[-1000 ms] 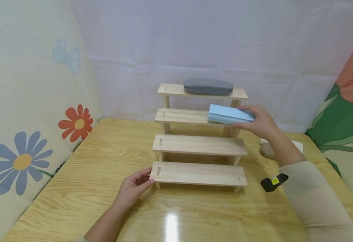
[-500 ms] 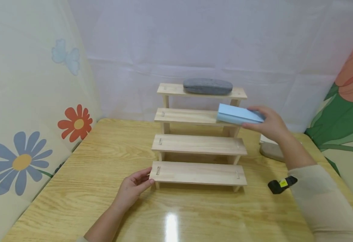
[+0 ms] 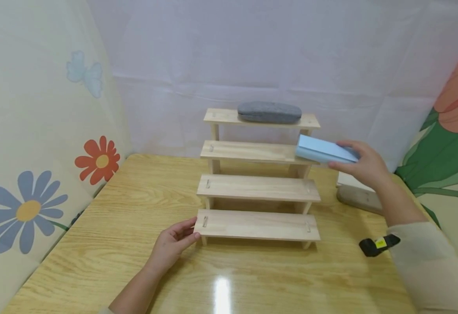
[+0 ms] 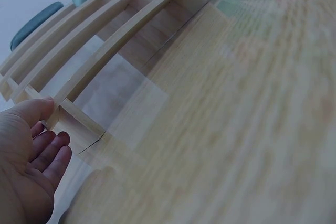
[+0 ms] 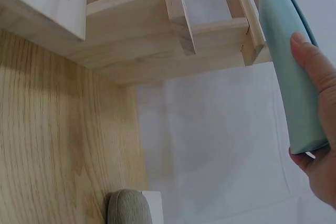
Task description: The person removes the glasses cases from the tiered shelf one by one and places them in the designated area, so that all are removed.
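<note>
A stepped wooden stand (image 3: 258,187) with several shelves faces me on the table. My right hand (image 3: 366,165) grips one end of a light blue glasses case (image 3: 323,150) from the right. The case's far end overlaps the right end of the second shelf from the top, and the rest sticks out past it. In the right wrist view, my thumb lies along the blue case (image 5: 291,72). My left hand (image 3: 171,245) pinches the left end of the lowest shelf; in the left wrist view the thumb (image 4: 39,109) touches its corner. On the top shelf lies a grey glasses case (image 3: 269,112).
Right of the stand, a taupe rounded case (image 3: 359,199) lies on the wooden table (image 3: 134,205) beside a white flat object (image 3: 350,180). Behind the table hangs a white cloth (image 3: 252,52). Flower-printed panels (image 3: 36,131) stand on both sides.
My right hand has moved to the right with the blue glasses case, drawing it past the shelf's right end. My left hand and the stand stay put.
</note>
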Motion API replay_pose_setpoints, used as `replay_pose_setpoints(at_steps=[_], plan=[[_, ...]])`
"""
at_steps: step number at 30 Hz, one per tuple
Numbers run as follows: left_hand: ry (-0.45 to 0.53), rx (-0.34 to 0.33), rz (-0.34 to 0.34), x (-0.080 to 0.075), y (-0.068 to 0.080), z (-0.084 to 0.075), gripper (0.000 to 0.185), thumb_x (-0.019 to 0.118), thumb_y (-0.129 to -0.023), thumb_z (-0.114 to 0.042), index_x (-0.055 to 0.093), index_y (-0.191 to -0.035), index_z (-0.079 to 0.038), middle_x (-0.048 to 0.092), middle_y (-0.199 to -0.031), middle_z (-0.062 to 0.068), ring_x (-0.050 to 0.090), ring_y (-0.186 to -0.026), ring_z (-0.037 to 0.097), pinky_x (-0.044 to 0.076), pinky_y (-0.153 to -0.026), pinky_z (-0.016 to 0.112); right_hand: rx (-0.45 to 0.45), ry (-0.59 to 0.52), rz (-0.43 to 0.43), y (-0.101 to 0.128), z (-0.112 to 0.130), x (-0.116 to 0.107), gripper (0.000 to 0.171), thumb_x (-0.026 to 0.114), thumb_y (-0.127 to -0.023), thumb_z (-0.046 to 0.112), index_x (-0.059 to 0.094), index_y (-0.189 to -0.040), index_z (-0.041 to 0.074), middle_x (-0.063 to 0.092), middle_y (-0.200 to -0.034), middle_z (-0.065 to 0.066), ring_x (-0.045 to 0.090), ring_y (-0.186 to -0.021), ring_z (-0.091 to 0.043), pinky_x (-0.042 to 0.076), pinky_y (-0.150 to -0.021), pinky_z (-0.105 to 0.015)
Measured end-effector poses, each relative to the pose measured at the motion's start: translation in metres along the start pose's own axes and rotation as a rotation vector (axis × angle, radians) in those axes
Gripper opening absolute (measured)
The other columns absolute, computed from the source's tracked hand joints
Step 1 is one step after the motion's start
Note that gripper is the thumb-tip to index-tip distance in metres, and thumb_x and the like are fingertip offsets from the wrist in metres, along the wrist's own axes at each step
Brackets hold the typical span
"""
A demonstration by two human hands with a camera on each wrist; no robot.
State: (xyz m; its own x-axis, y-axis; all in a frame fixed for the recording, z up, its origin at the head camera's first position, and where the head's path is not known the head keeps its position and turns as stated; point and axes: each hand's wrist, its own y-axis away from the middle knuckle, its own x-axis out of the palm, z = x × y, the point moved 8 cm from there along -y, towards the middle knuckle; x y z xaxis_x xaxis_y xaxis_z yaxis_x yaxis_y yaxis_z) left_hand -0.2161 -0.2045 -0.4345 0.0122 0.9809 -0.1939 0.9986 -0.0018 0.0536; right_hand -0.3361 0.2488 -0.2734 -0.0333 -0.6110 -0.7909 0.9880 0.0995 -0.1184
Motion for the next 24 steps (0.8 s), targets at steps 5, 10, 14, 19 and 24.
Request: replay_pose_setpoints(at_steps=[5, 10, 14, 19, 24], plan=[[-0.001, -0.003, 0.002, 0.0, 0.0, 0.0, 0.048, 0.07, -0.089, -0.009, 0.055, -0.133, 0.003, 0.058, -0.136, 0.021, 0.062, -0.099, 0.0, 0.054, -0.086, 0.014, -0.001, 0.006, -0.001, 0.008, -0.007, -0.008, 0.085, 0.07, -0.086, 0.052, 0.035, -0.152, 0.012, 0.031, -0.155, -0.027, 0.037, -0.131, -0.049, 0.038, -0.097, -0.065], [-0.008, -0.013, -0.01, 0.0, 0.0, -0.001, 0.047, 0.07, -0.089, -0.009, 0.056, -0.133, 0.003, 0.058, -0.136, 0.021, 0.061, -0.098, -0.001, 0.054, -0.086, 0.015, 0.016, -0.001, -0.004, 0.016, -0.012, -0.016, 0.085, 0.069, -0.087, 0.051, 0.034, -0.152, 0.01, 0.03, -0.155, -0.027, 0.037, -0.13, -0.049, 0.038, -0.097, -0.066], [-0.003, -0.013, -0.011, 0.0, 0.0, -0.001, 0.047, 0.07, -0.089, -0.008, 0.056, -0.133, 0.003, 0.058, -0.136, 0.021, 0.062, -0.098, 0.0, 0.054, -0.085, 0.014, 0.022, 0.001, -0.023, 0.022, -0.022, -0.02, 0.084, 0.069, -0.087, 0.051, 0.035, -0.152, 0.009, 0.03, -0.155, -0.027, 0.036, -0.131, -0.049, 0.038, -0.096, -0.066], [0.001, -0.008, -0.007, 0.0, 0.0, -0.001, 0.047, 0.07, -0.089, -0.007, 0.056, -0.133, 0.004, 0.058, -0.136, 0.022, 0.062, -0.098, -0.001, 0.054, -0.085, 0.014, 0.033, 0.001, -0.039, 0.028, -0.035, -0.022, 0.085, 0.068, -0.088, 0.051, 0.033, -0.153, 0.009, 0.03, -0.155, -0.029, 0.036, -0.131, -0.052, 0.038, -0.094, -0.068], [0.002, -0.002, -0.003, 0.0, 0.0, 0.0, 0.048, 0.07, -0.089, -0.007, 0.055, -0.133, 0.004, 0.059, -0.134, 0.022, 0.062, -0.097, 0.0, 0.054, -0.085, 0.014, 0.044, 0.003, -0.047, 0.033, -0.044, -0.024, 0.084, 0.068, -0.088, 0.049, 0.032, -0.152, 0.008, 0.03, -0.154, -0.03, 0.037, -0.128, -0.051, 0.039, -0.092, -0.065]])
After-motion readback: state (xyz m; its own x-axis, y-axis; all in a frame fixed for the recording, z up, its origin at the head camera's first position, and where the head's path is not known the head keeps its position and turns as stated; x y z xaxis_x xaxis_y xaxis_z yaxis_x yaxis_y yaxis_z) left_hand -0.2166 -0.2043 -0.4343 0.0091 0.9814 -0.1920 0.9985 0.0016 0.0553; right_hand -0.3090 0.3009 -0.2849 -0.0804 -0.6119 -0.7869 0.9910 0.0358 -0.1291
